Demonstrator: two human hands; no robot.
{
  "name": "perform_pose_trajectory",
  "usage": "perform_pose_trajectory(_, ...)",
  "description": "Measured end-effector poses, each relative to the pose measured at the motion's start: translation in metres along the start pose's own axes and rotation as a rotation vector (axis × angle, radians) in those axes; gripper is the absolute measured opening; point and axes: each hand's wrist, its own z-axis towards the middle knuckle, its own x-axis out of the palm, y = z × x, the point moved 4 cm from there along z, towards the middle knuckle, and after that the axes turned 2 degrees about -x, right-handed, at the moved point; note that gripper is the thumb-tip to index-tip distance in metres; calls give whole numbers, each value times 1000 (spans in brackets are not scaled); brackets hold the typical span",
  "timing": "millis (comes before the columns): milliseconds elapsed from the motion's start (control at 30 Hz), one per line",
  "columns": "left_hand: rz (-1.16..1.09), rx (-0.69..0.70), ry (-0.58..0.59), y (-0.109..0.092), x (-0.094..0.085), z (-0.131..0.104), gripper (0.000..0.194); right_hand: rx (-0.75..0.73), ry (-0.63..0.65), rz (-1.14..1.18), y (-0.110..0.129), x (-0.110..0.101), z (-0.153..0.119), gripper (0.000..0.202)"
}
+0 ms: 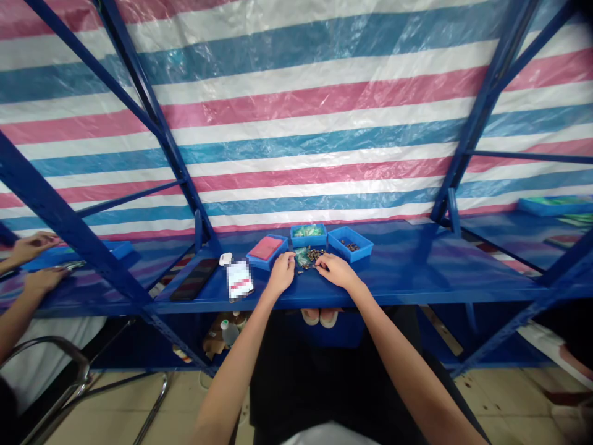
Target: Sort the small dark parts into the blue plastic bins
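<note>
My left hand point(282, 272) is at the left side of a heap of small brass-coloured metal parts point(315, 254), its fingers drawn together. What its fingertips hold, if anything, is too small to make out. On the heap's right side my right hand point(335, 271) has thumb and fingers pinched at the edge of the parts; their contents cannot be made out either. A clear greenish plastic bag point(302, 256) lies between the hands. Just behind stands a blue bin point(308, 241) with green-and-clear packets. Another blue bin point(364, 251), with some brass-coloured parts inside, is beyond my right hand.
A blue bin with a red pad point(265, 247) stands left of my hands. Further left on the blue table point(417, 272) are a phone-like item point(239, 279), a white case point(225, 258) and a dark flat panel point(194, 279). Blue posts point(456, 148) flank the workplace. A co-worker's hands point(39, 266) are at far left.
</note>
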Motion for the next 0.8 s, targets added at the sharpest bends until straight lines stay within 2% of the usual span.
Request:
perform_pose_trajectory(67,-47,-5,39,1,-1,-6,25,-5,-18,12,-1,1,0,9)
perform_pose_trajectory(200,12,2,83,-5,-1,-12,40,49,-85,142,-7,0,-1,10)
perform_pose_trajectory(267,48,-2,113,-9,-2,-13,36,85,-117,263,-9,0,-2,10)
perform_pose_trajectory(367,55,-10,139,-15,-4,-15,24,61,-141,370,-9,-2,-3,15)
perform_pose_trajectory(533,72,-17,141,-17,-5,-16,21,-8,-113,382,-5,-3,-5,18)
perform_pose_trajectory(700,84,-15,135,-15,-4,-17,20,-57,-123,287,-3,-6,-5,25)
perform_pose_trajectory(800,74,-12,130,-15,-4,-17,20,-60,-130,277,-3,-7,-5,22)
